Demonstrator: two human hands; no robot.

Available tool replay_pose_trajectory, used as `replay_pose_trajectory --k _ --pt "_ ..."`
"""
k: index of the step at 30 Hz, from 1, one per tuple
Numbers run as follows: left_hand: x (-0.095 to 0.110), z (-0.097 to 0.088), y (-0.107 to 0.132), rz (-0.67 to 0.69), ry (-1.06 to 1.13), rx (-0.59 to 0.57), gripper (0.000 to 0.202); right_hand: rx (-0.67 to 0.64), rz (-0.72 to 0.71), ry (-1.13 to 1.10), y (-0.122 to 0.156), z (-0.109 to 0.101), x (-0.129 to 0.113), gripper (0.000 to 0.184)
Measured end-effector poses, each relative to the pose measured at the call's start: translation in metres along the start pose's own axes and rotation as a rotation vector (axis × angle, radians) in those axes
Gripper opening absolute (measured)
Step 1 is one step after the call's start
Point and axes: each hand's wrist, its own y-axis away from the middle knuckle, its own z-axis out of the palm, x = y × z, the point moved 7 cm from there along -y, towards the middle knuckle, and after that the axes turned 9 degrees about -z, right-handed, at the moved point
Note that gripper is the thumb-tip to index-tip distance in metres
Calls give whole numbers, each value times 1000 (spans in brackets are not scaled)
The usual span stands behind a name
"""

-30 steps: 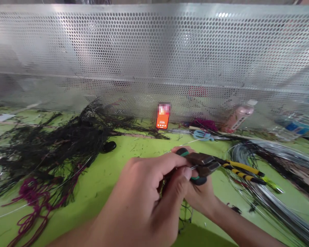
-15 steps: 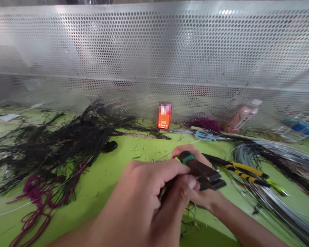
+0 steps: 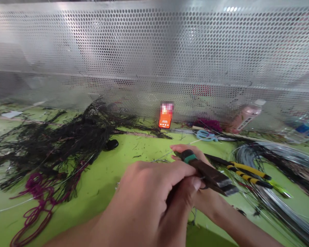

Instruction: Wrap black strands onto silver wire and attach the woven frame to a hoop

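Observation:
My left hand (image 3: 154, 192) is in the foreground at the centre, fingers curled and thumb pressed to forefinger in a pinch right beside the pliers; what it pinches is hidden. My right hand (image 3: 193, 156) lies behind it, wrapped round the dark, green-banded handles of a pair of pliers (image 3: 211, 175). The pliers' grey jaws point right and slightly down over the green table (image 3: 105, 178). A thin wire (image 3: 167, 155) runs along the table just beyond the hands. A few dark strands (image 3: 193, 214) hang below them.
A perforated metal panel (image 3: 154, 61) walls off the back. A pile of black tinsel strands (image 3: 54, 144) and magenta strands (image 3: 38, 195) lie left. An orange phone (image 3: 165, 120), blue scissors (image 3: 206, 136), a pink bottle (image 3: 244, 116), yellow-black cutters (image 3: 247, 171) and wire coils (image 3: 278, 154) lie behind and right.
The pliers have swung so their jaws point further right and lower. Both hands have shifted slightly right, staying closed together.

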Motion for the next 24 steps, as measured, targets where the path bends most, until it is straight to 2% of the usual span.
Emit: replay_pose_trajectory --k 8,14,17,24 --pt "-2 4 2 -34 -40 -29 32 2 6 -62 5 3 7 38" --pt "-4 0 1 -55 -112 61 32 -6 -3 -108 9 7 11 42" --pt "-4 0 0 -51 -124 68 31 -13 13 -115 11 8 12 46" --pt "-1 2 1 -5 -85 24 27 -19 59 -71 7 6 6 38"
